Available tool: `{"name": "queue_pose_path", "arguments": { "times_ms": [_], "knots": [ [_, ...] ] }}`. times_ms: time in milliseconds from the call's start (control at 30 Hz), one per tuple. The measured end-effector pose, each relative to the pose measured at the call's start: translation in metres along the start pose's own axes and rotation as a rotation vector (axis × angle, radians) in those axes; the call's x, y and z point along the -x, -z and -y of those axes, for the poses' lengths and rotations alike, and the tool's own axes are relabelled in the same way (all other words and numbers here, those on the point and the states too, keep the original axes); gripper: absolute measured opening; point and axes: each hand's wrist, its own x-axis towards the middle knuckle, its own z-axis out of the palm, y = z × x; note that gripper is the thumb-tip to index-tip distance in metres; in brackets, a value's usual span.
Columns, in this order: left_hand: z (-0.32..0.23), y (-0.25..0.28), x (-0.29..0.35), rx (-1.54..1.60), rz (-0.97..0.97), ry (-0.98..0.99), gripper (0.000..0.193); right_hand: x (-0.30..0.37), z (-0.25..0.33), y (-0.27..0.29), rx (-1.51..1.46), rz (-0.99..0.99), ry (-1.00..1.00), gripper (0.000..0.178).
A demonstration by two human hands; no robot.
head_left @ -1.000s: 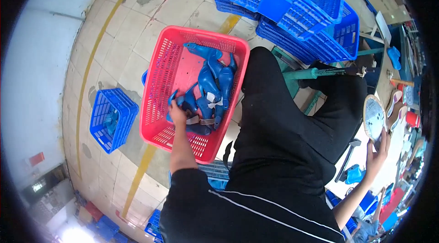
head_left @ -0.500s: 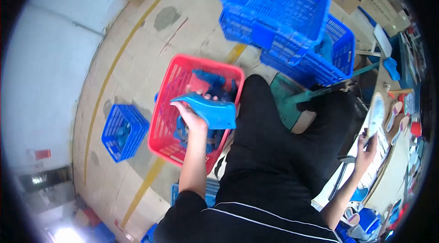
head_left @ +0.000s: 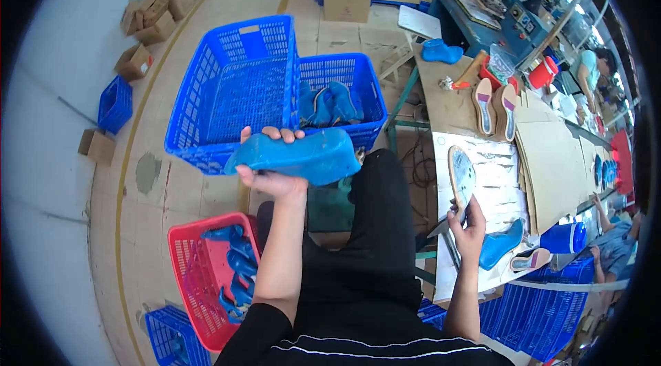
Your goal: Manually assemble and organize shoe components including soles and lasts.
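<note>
A blue plastic shoe last [head_left: 296, 154] lies across my left hand [head_left: 274, 183], its fingers curled over the far side and the thumb along the near side. Over the right-hand worktable, my right hand [head_left: 469, 227] grips a tan-edged insole [head_left: 460, 172] by its lower end, the pale face with dark marks turned up. A flat grey piece shows beside that hand; I cannot tell what it is. Near my right wrist another blue shoe last [head_left: 501, 245] lies on the table, beside a small insole [head_left: 530, 260]. Two more insoles [head_left: 485, 106] lie further up the table.
A red basket [head_left: 177, 242] with several blue lasts stands at my left. Large blue crates [head_left: 191, 114] stand ahead, one holding lasts. An orange-handled tool [head_left: 472, 68] and a blue last [head_left: 441, 52] lie at the table's far end. Co-workers [head_left: 589, 77] are at the right.
My view has swung right, toward the worktable. My left hand has moved the shoe last from above the red basket to in front of the blue crates. My right hand still holds the insole.
</note>
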Motion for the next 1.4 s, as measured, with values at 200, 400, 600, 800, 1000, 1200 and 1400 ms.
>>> {"name": "queue_pose_path", "arguments": {
  "times_ms": [200,400,600,800,1000,1200,1400],
  "knots": [
    [0.072,0.013,-0.012,-0.141,0.021,-0.065,0.073,0.001,-0.019,0.015,0.035,-0.066,0.018,0.061],
    [0.07,0.011,-0.016,-0.199,0.26,-0.022,0.085,-0.019,-0.02,0.015,-0.005,-0.029,-0.009,0.06],
    [0.068,-0.017,-0.025,-0.238,0.534,0.139,0.089,-0.07,0.012,-0.022,-0.157,0.033,0.031,0.064],
    [0.063,0.005,-0.023,-0.204,0.513,0.236,0.095,-0.096,0.048,-0.052,-0.211,0.136,0.137,0.068],
    [0.025,0.018,-0.027,-0.41,0.432,0.749,0.12,-0.139,0.105,-0.068,-0.026,0.328,0.381,0.064],
    [-0.017,0.083,0.016,-0.574,0.154,0.703,0.123,-0.164,0.165,-0.132,0.189,0.518,0.832,0.057],
    [-0.049,-0.003,-0.005,0.166,-0.023,0.531,0.097,-0.159,0.155,-0.156,0.253,0.71,0.802,0.062]
  ]
}}
